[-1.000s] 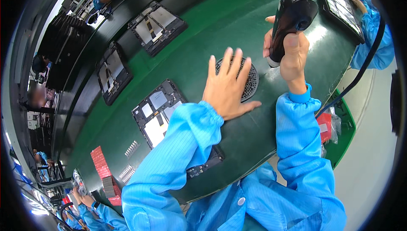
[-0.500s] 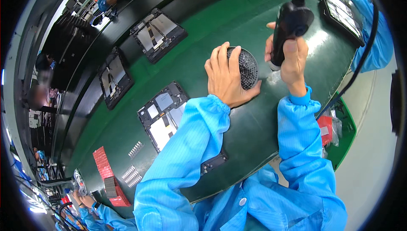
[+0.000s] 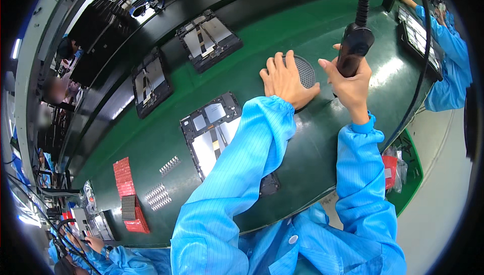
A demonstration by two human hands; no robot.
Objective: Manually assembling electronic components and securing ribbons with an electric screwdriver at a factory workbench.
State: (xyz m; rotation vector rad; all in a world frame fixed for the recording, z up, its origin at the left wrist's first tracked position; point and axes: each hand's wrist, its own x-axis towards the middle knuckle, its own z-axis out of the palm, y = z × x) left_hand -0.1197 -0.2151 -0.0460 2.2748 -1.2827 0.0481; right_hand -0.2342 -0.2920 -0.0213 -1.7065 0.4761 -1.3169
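My left hand [image 3: 286, 81] curls over the left and near side of a round grey dish [image 3: 305, 69] with a grid of small holes, its thumb along the near edge. Beside it, a black corded electric screwdriver [image 3: 354, 48] stands nearly upright in my right hand [image 3: 351, 84], fingers closed round its lower body. The driver's tip is mostly hidden by that hand. Under my left forearm lies an opened tablet-like device [image 3: 206, 124] with its inner boards and silver plates exposed; the sleeve covers part of it.
Two more opened devices lie farther off, one left [image 3: 151, 84] and one at the back [image 3: 209, 40]. Red bubble wrap [image 3: 124, 174] and rows of small metal parts [image 3: 159, 196] lie at left. A green bin [image 3: 411, 174] stands below the right edge. Co-workers' arms [image 3: 437, 33] show at right and lower left.
My view has shifted, so most of the bench appears farther right. My right hand has changed its hold, with the thumb now off to the driver's left. The dish's dark patch no longer shows.
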